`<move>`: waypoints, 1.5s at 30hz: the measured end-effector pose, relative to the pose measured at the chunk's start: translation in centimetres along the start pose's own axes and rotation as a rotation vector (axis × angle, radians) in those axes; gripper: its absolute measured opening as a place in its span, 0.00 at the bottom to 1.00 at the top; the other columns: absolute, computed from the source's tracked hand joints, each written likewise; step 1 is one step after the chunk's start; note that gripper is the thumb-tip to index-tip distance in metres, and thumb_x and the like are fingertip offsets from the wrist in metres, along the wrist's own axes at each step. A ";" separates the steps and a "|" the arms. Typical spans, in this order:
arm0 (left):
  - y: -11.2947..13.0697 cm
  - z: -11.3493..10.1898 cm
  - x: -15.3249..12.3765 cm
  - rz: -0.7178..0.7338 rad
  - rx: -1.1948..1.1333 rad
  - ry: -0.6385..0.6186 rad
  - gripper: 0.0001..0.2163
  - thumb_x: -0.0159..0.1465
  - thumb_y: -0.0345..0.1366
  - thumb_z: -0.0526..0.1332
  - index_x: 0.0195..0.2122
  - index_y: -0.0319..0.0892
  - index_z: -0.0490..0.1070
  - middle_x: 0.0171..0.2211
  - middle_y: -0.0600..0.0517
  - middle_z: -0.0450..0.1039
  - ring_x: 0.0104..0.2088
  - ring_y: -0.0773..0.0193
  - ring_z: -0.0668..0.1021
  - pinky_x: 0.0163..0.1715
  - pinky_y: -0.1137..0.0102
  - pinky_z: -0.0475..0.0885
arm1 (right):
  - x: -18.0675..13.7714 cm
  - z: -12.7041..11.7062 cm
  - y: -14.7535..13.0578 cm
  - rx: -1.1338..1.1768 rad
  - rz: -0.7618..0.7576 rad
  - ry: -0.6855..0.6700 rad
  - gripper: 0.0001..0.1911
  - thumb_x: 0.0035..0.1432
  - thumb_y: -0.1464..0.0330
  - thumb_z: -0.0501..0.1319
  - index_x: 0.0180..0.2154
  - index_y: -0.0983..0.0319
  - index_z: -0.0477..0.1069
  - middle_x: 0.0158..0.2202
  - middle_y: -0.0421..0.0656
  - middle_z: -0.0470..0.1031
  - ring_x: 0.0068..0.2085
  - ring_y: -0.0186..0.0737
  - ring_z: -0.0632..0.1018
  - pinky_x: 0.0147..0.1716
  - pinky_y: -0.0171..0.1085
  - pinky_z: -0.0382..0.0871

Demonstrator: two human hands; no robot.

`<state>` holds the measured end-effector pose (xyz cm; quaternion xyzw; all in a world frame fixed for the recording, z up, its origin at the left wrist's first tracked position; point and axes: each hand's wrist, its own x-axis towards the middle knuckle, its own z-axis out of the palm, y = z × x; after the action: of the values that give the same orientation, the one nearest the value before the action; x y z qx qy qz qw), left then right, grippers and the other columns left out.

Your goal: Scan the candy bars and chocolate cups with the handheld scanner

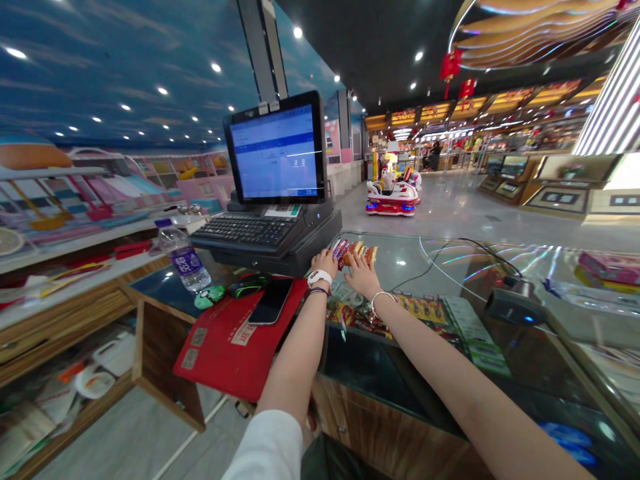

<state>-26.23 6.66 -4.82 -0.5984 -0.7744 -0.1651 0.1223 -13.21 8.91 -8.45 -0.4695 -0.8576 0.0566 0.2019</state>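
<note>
Both my arms reach forward over a glass counter (440, 267). My left hand (326, 261) and my right hand (361, 272) rest side by side on a small heap of colourful snack packets (356, 252) lying on the glass beside the till. The fingers of both hands curl over the packets. A white watch sits on my left wrist, a thin bracelet on my right.
A till with screen (276, 150) and keyboard (247, 231) stands left of the hands. A phone (271, 301) lies on a red mat (235, 337), beside a mouse (249, 287) and a water bottle (181, 256). A scanner (515, 307) with a cable sits right.
</note>
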 end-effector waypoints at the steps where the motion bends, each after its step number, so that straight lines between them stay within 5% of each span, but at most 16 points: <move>1: 0.0 0.0 0.0 0.005 0.000 0.001 0.18 0.71 0.36 0.48 0.59 0.43 0.68 0.57 0.44 0.70 0.53 0.56 0.74 0.56 0.63 0.64 | 0.0 0.0 0.0 0.002 0.000 0.000 0.38 0.64 0.61 0.50 0.70 0.67 0.43 0.73 0.49 0.41 0.72 0.52 0.48 0.67 0.53 0.45; 15: 0.4 0.4 -0.7 0.057 -0.041 0.054 0.21 0.69 0.36 0.49 0.64 0.50 0.63 0.66 0.49 0.61 0.67 0.53 0.61 0.66 0.53 0.55 | -0.3 -0.4 -0.3 -0.035 -0.016 0.052 0.38 0.64 0.61 0.50 0.71 0.66 0.42 0.73 0.49 0.43 0.71 0.52 0.49 0.67 0.54 0.44; 24: 1.2 -2.3 -3.0 0.102 -0.003 0.007 0.23 0.70 0.39 0.49 0.66 0.45 0.59 0.70 0.46 0.52 0.70 0.48 0.55 0.67 0.48 0.52 | -3.8 -3.8 0.4 -0.050 -0.103 0.109 0.36 0.64 0.64 0.50 0.70 0.68 0.46 0.72 0.50 0.44 0.72 0.50 0.49 0.68 0.55 0.45; 36: 10.8 -6.5 -9.5 0.298 -0.116 0.057 0.26 0.71 0.43 0.48 0.69 0.45 0.54 0.71 0.49 0.50 0.71 0.51 0.51 0.69 0.51 0.49 | -13.1 -13.3 6.8 -0.183 -0.241 0.219 0.38 0.63 0.65 0.52 0.71 0.65 0.43 0.73 0.44 0.40 0.72 0.48 0.44 0.69 0.53 0.36; 45: 20.0 -6.4 -13.5 0.551 -0.182 0.013 0.25 0.71 0.44 0.48 0.69 0.47 0.53 0.71 0.50 0.50 0.71 0.51 0.49 0.69 0.50 0.46 | -21.0 -16.7 15.0 -0.261 -0.054 0.278 0.37 0.65 0.62 0.51 0.71 0.64 0.44 0.73 0.43 0.43 0.72 0.47 0.45 0.69 0.51 0.39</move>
<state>-3.48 -3.23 -1.98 -0.7936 -0.5639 -0.1985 0.1132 15.28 -1.75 -3.71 -0.4719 -0.8338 -0.1260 0.2572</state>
